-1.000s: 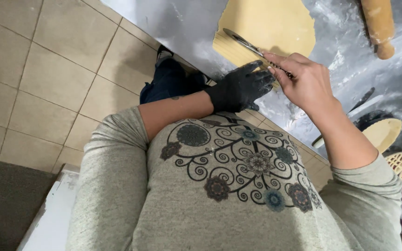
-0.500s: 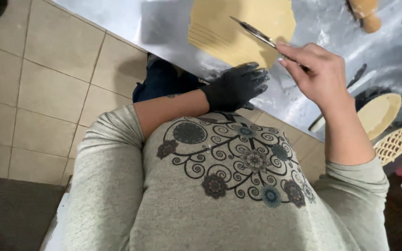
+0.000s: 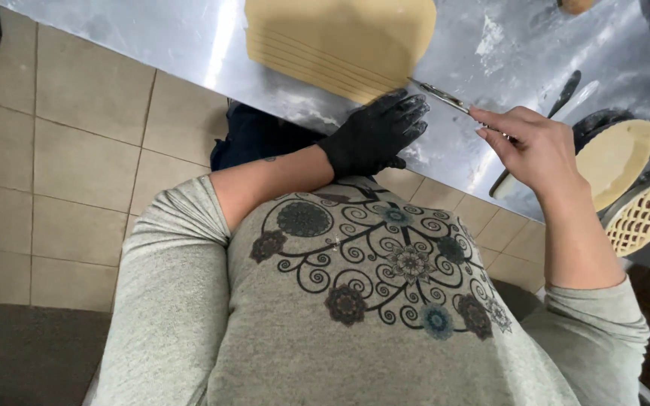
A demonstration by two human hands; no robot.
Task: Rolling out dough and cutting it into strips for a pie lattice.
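Observation:
A flat sheet of pale dough (image 3: 347, 37) lies on the steel table (image 3: 189, 45), its near edge cut into several thin strips. My left hand (image 3: 376, 134), in a black glove, rests flat on the table just below the dough's near corner. My bare right hand (image 3: 530, 143) pinches the handle of a slim metal knife (image 3: 439, 95), whose tip touches the dough's lower right corner.
To the right sit a round tart tin lined with dough (image 3: 615, 159) and a lattice-topped tart (image 3: 647, 214). A dark utensil (image 3: 563, 92) lies on the table beyond my right hand. Beige floor tiles (image 3: 62, 150) are at left, and a dark mat (image 3: 24, 353) at lower left.
The view has shifted, so the dough sits higher in the frame. My right hand has drawn the knife down to the dough's near corner. My left hand has opened flat on the table.

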